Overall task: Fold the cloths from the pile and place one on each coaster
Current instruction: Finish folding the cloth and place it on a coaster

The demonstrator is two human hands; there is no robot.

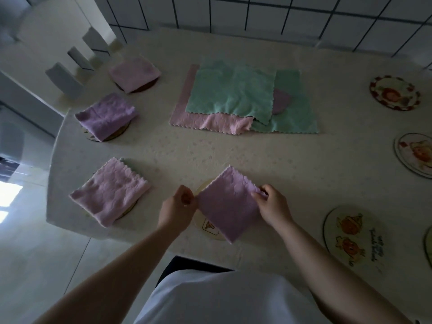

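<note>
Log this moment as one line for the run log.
step: placing folded purple cloth on near coaster | left hand: pinches corner | right hand: pinches corner | pile: cloths remain

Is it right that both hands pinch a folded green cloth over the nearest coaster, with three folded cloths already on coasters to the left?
Not quite: the head view shows the cloth is purple, not green. The left hand and right hand pinch it over the nearest coaster; three folded cloths do lie on coasters to the left.

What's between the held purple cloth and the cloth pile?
Head view: bare tablecloth only between the folded purple cloth, pinched by left hand and right hand, and the pile.
</note>
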